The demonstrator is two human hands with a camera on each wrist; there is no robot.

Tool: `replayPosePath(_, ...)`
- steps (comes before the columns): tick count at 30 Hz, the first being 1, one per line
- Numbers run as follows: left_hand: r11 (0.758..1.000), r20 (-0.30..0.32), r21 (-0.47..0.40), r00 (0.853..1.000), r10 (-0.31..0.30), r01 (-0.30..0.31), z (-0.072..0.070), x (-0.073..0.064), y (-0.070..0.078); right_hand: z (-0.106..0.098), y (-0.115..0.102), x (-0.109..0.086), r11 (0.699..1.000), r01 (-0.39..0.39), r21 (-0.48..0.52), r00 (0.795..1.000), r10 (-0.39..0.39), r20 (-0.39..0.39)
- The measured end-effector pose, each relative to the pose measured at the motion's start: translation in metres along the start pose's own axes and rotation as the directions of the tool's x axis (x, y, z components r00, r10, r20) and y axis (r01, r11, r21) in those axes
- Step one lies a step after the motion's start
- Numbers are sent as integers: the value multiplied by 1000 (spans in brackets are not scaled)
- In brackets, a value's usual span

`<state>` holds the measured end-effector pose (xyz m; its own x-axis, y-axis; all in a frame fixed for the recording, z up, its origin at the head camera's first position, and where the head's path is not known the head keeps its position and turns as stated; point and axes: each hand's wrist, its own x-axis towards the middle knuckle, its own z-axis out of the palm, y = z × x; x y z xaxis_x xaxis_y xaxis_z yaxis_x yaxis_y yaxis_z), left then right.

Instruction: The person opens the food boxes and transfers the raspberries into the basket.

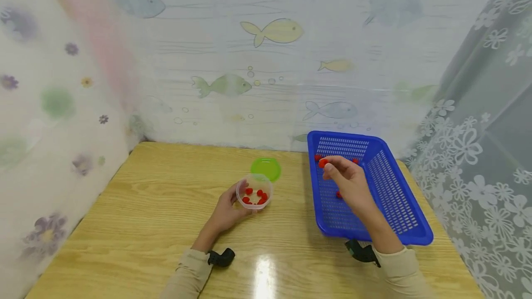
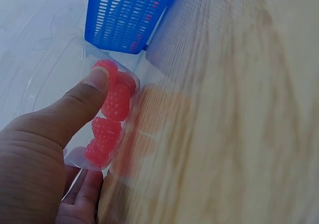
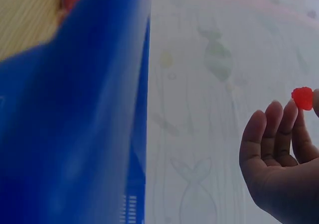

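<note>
My left hand (image 1: 230, 207) holds a clear plastic container (image 1: 240, 193) on the table, its thumb against the wall in the left wrist view. Several red raspberries (image 2: 116, 102) lie inside at the bottom. Over the left part of a blue plastic basket (image 1: 317, 216), my right hand (image 1: 351, 183) is raised and pinches one raspberry (image 3: 302, 98) between thumb and fingertips. A few more raspberries (image 1: 355, 161) lie in the basket, partly hidden by that hand.
Behind the container lies a green lid (image 1: 266, 168) on the wooden table (image 1: 166, 188). The basket's raised rim stands at the right, near the table's edge. A curtain with fish drawings (image 1: 224, 119) hangs along the back.
</note>
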<state>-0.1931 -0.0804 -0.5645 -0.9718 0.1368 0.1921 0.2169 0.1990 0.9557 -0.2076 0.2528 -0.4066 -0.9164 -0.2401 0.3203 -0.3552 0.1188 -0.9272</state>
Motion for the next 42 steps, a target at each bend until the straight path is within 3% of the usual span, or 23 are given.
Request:
replayPosePath(7,1000,-12,8,1000,20,-20,0,1,-1,-55,3,0,999,-38,0,999,38,-25)
replayPosePath(10,999,-16,23,1000,24,-23,0,1,-1,-72,3,1,999,-40,17,999,40,-24)
replayPosePath(15,1000,-18,27,1000,7,-6,0,1,0,-92,4,10,998,-56,-37,998,56,4)
replayPosePath(23,1000,-20,24,1000,20,-20,0,0,0,-115,25,35,972,-173,-159,984,178,19)
replayPosePath(33,1000,-2,15,1000,19,-19,2,1,0,-133,72,53,958,-285,-24,958,286,29)
replayPosePath(42,1000,-23,3,999,30,-30,2,1,-3,-135,80,56,959,-283,28,958,282,54)
